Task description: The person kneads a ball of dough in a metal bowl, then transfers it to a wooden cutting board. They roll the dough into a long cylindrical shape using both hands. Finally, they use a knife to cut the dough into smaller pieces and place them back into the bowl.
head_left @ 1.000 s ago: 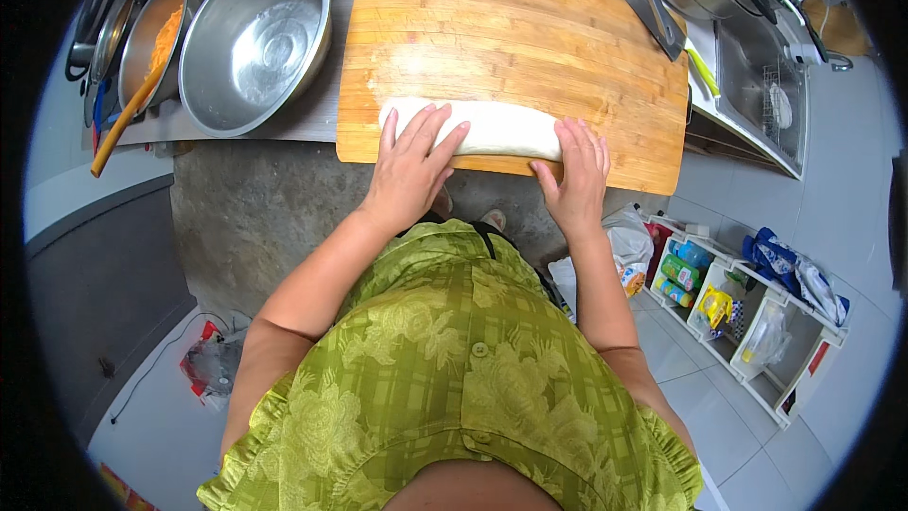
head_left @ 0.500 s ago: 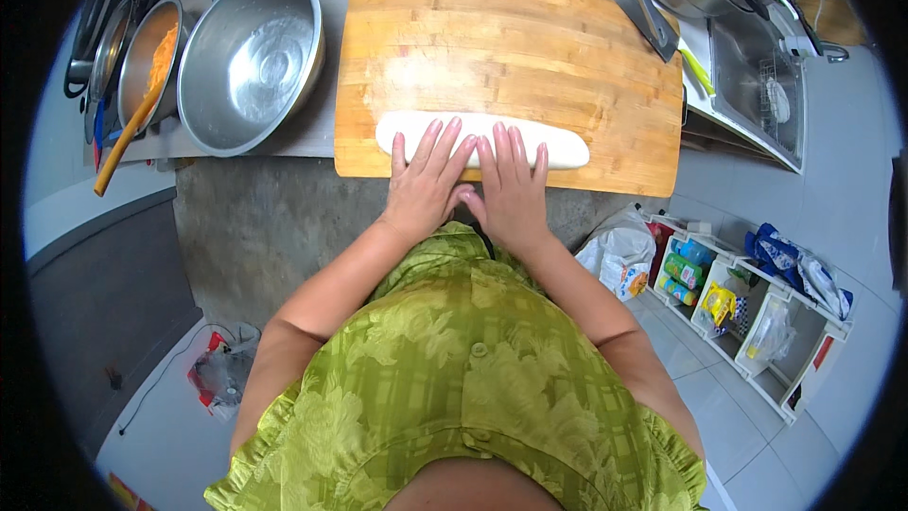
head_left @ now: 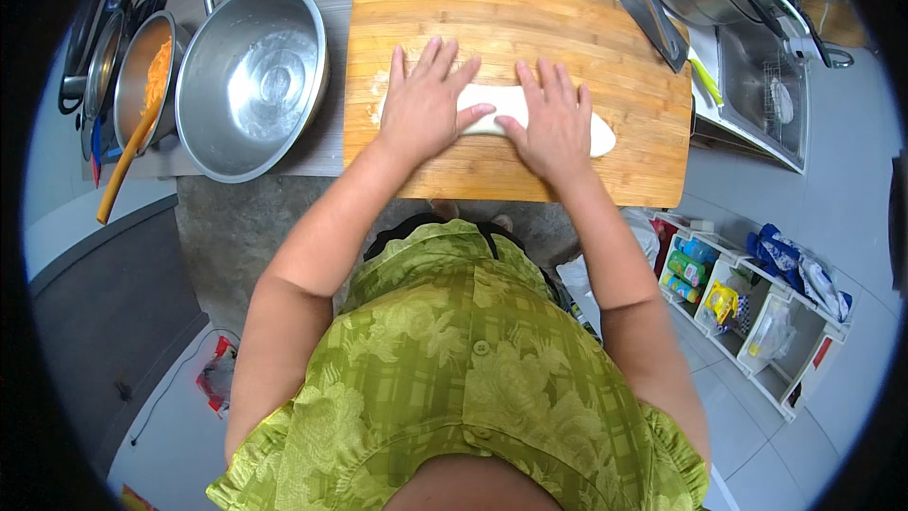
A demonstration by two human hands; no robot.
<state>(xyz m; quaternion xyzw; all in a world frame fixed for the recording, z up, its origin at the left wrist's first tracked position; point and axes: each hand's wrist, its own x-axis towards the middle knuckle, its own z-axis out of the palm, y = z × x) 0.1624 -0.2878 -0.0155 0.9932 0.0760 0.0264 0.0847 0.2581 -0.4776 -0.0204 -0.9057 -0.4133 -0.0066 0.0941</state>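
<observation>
A thick white roll of dough (head_left: 494, 112) lies crosswise on the wooden cutting board (head_left: 473, 24). My left hand (head_left: 423, 104) rests flat over its left part, fingers spread and pointing away from me. Over the right part lies my right hand (head_left: 556, 123), its fingers stretched out too. The two thumbs point toward each other on the dough, with a stretch of it bare between them. Both palms hide parts of the roll, and its right end shows past my right hand.
Left of the board stands a large steel bowl (head_left: 251, 80), beside a pot of orange food (head_left: 157, 76) with a wooden handle (head_left: 128, 161) leaning out. A cleaver (head_left: 653, 24) lies across the board's far right corner, near a yellow-green handle (head_left: 707, 82) and the sink (head_left: 757, 76).
Both hands have moved forward, away from my body, and farther apart. The dough has rolled a little away from the board's near edge beneath them.
</observation>
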